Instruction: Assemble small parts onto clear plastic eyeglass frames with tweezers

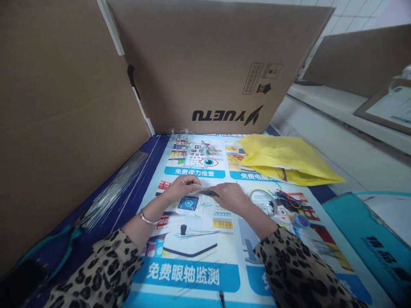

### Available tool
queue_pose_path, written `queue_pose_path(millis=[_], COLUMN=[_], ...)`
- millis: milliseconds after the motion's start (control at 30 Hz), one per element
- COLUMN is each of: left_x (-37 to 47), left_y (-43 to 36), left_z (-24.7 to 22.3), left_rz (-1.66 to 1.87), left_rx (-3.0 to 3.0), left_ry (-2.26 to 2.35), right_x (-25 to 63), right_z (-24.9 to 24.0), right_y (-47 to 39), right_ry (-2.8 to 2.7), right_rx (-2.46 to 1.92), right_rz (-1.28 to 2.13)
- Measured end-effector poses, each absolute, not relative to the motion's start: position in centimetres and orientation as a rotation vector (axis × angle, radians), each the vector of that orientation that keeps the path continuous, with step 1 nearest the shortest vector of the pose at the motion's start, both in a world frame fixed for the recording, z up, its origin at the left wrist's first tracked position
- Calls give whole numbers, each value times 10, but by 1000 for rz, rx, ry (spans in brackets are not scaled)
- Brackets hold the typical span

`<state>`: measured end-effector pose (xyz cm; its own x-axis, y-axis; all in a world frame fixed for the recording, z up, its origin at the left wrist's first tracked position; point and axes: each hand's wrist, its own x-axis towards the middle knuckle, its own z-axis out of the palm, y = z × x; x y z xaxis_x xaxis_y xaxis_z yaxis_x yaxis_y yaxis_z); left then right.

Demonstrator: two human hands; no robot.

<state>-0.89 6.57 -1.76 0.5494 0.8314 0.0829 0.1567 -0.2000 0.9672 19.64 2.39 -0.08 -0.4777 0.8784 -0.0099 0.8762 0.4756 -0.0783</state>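
My left hand is closed in a pinch over the printed sheet, with what looks like a thin pale wire at its fingertips. Facing it, my right hand grips a small pair of pliers. Their dark jaws point left, close to the left fingertips, and their handles are hidden in the palm. Whether the jaws touch the wire I cannot tell. Just right of my right wrist lies a round coil of silvery wire.
Straight wires and teal-handled pliers lie at left. Tangled wire pieces sit at the back. Cardboard panels stand behind. A yellow bag, coloured cords, a small spool and a teal box are at right.
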Motion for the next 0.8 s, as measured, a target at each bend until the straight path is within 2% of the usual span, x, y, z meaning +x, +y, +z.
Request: queue_pose_path(millis=[200, 400, 533, 633, 800], left_x=[-9, -15, -17, -13, -6], left_y=[71, 84, 74, 60, 45], left_z=[-21, -26, -21, -18, -28], left_rz=[802, 1244, 1364, 1268, 835], left_rx=[1744, 1713, 1716, 1957, 2377], left_ry=[925, 1297, 1347, 1289, 1090], right_x=[200, 207, 205, 200, 188], right_z=[-8, -19, -22, -25, -32], right_y=[28, 34, 35, 34, 28], right_ry=[-2527, -2266, -2203, -2125, -2155], right_rx=[-1703, -1761, -1701, -1609, -1431], right_rz=[51, 101, 140, 152, 250])
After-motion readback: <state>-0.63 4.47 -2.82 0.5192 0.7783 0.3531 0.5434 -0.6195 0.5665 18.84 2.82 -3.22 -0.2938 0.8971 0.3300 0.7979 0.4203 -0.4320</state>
